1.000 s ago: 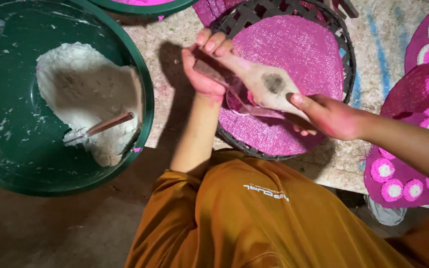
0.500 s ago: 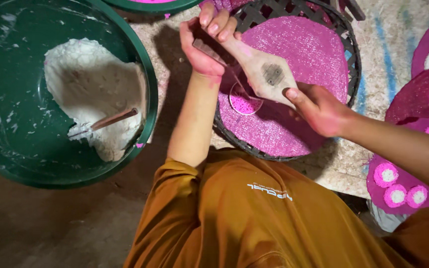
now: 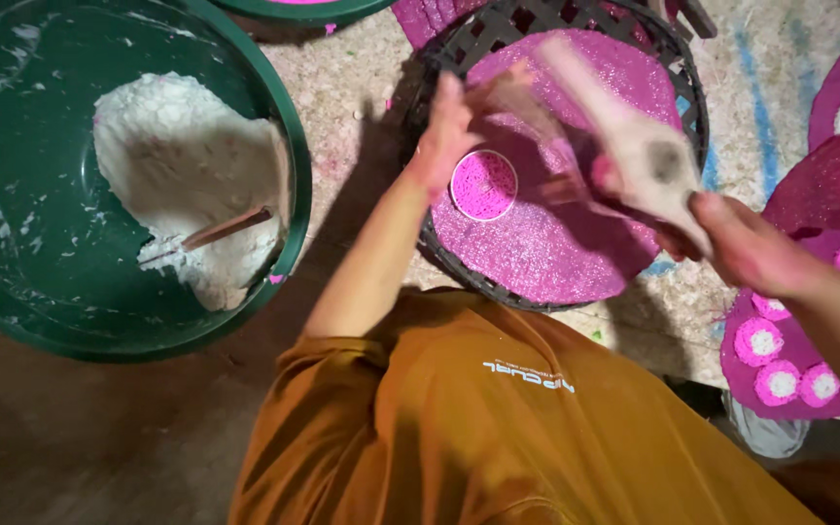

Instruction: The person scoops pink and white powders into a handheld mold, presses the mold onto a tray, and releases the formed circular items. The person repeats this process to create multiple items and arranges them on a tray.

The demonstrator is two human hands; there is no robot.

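Note:
My right hand [image 3: 743, 245] grips the narrow end of a pale wooden paddle [image 3: 634, 146] with a dark spot on its face, held tilted over a dark woven basket [image 3: 425, 228]. My left hand [image 3: 447, 128], blurred by motion, is over the basket's left side, fingers spread, off the paddle and holding nothing that I can see. Just below it a small pink disc with a white rim [image 3: 483, 185] lies on the big round pink sheet [image 3: 546, 243] that fills the basket.
A large green basin [image 3: 12, 292] at the left holds a lump of white dough [image 3: 177, 146] with a stick [image 3: 230, 227] in it. Pink mats with several pink-and-white round pieces [image 3: 780, 381] lie at the right. My orange shirt [image 3: 498, 428] fills the foreground.
My left hand has let go of the paddle's far end and swung left. The small pink disc now lies on the pink sheet. The paddle has shifted right.

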